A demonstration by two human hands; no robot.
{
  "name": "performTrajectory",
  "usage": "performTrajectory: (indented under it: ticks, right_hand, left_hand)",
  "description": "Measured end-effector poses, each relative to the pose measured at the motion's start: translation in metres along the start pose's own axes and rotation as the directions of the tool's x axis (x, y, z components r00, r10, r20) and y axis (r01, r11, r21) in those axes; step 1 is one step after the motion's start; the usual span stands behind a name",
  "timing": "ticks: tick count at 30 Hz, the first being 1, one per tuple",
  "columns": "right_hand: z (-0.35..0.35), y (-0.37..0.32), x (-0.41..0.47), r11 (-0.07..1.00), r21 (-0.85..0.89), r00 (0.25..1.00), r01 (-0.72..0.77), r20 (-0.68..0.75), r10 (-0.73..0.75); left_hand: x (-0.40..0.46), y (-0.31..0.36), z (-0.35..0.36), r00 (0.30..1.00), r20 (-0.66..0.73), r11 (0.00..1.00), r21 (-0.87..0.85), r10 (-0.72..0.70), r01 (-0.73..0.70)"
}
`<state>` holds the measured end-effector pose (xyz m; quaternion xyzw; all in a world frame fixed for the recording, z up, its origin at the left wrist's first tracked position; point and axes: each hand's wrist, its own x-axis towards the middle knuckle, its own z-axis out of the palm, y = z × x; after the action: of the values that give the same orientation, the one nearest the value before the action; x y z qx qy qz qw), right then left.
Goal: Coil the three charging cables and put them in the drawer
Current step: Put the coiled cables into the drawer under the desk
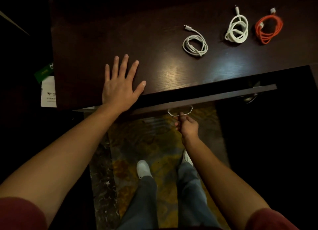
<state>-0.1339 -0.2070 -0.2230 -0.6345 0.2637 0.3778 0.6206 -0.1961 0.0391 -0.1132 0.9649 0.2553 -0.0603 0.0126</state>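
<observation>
Three coiled cables lay on the tabletop (103, 40) toward its far right corner, none yet in the drawer (206, 96), so the coiling step appeared complete and the stowing step pending. The drawer stood only slightly open beneath the near edge; its interior was too dark to inspect.

Your left hand (118, 85) rested flat on the tabletop near the near edge, fingers spread and grasping nothing. This was judged to brace the furniture against the pull. Your right hand (186, 124) was below the near edge, fingers curled round the pale handle (179, 111) at the drawer front.

The orange cable (268, 29) lay nearest the right edge. The thick white cable (237, 30) lay just beside it, apart. The thin white cable (195, 44) lay closer to the near edge, well apart from your left hand.

Papers (48, 92) and a green item (43, 73) lay past the left edge. A metal fitting (249, 98) showed beyond the drawer's right end. Nothing visible blocked the drawer's travel; your legs stood in front of it.
</observation>
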Motion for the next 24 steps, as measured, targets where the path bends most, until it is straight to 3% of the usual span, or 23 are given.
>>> performTrajectory:
  ticks: [4,13,24]
  right_hand:
    - [-0.027,0.019,-0.020,0.999,0.004,0.999,-0.046,0.003,0.046]
    - [-0.080,0.065,-0.059,0.981,-0.159,0.992,-0.112,-0.068,0.102]
    - [-0.108,0.082,-0.087,0.973,-0.163,0.985,-0.166,-0.078,0.155]
  left_hand:
    - [-0.001,0.000,-0.001,1.000,0.000,1.000,-0.006,-0.002,0.002]
    - [-0.002,0.001,-0.001,1.000,0.001,0.999,-0.034,-0.012,0.012]
    - [-0.003,0.001,-0.001,1.000,0.000,0.999,-0.032,-0.009,0.009]
